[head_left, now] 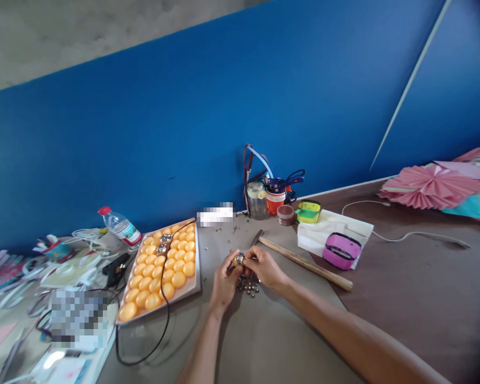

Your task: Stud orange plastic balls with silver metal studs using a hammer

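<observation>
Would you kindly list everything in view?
Bottle: one, clear, rear left
Tray: one, white-edged, left
Orange balls: many, in tray
Silver balls: two, atop those
Metal bits: many, silvery, below hands
Hammer: one, wooden-handled, right
Jar: one, clear, rear
Cup: one, red-orange, rear
Purple item: one, right
Pink fan: one, far right
Smaller clutter: mixed, uncounted
Shiny ball: one, silver-gold, held
Left hand: one, bare, centre
Right hand: one, bare, centre

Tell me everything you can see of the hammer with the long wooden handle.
The hammer lies on the grey-and-brown tabletop, gripped by neither hand. Its small dark head, seemingly metal, sits just beyond the right hand; its straight, light-brown handle slants to the lower right, passing in front of the white sheet.
</observation>
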{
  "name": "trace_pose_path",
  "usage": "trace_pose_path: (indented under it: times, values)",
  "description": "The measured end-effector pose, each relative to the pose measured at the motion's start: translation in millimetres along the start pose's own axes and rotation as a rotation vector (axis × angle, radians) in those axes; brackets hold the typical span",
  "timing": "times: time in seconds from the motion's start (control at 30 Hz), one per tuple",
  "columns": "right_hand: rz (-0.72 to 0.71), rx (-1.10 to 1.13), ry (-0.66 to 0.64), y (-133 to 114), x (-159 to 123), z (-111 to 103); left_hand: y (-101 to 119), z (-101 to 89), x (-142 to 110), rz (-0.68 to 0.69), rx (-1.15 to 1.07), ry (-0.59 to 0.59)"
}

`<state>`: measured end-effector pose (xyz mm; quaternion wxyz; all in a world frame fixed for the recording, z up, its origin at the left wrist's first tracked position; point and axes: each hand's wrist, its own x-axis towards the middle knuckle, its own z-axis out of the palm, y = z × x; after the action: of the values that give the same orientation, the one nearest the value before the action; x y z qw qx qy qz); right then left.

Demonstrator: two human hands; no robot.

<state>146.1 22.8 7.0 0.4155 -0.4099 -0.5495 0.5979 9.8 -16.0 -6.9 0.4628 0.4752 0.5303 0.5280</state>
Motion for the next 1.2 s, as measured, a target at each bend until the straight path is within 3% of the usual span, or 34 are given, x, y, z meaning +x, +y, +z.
trace_pose_path:
  times: [0.1, 0.23, 0.4, 0.5, 0.6, 0.83, 1.0, 1.07, 1.2]
  values:
    - [-0.001, 0.052, -0.013, 1, 4, -1, 2, 2.6, 0, 0.017, -0.04, 0.001]
    - [-0.085, 0.014, -0.038, 3, 10, -10, 8, 4.5, 0, -0.003, -0.337, 0.017]
    - [-0.325, -0.627, -0.08, 4, 9, -24, 16, -0.2, 2, -0.017, -0.566, 0.05]
    - [-0.345, -0.938, -0.201, 7, 6, -25, 18, -2.2, 3, -0.03, -0.614, 0.052]
    - [-0.342, -1.062, -0.237, 10, 6, -22, 18, -1.9, 4, -0.046, -0.652, 0.035]
    - [-0.354, -0.943, -0.145, 16, 9, -22, 18, -2.3, 3, -0.055, -0.696, -0.025]
    - [-0.403, -0.708, -0.018, 13, 9, -24, 16, -5.0, 4, -0.059, -0.726, -0.01]
    - [-0.361, -0.544, -0.005, 12, 11, -24, 16, -5.8, 4, -0.078, -0.732, -0.001]
    - [-0.12, -0.097, -0.057, 9, 15, -21, 16, -5.8, 4, -0.121, -0.739, -0.004]
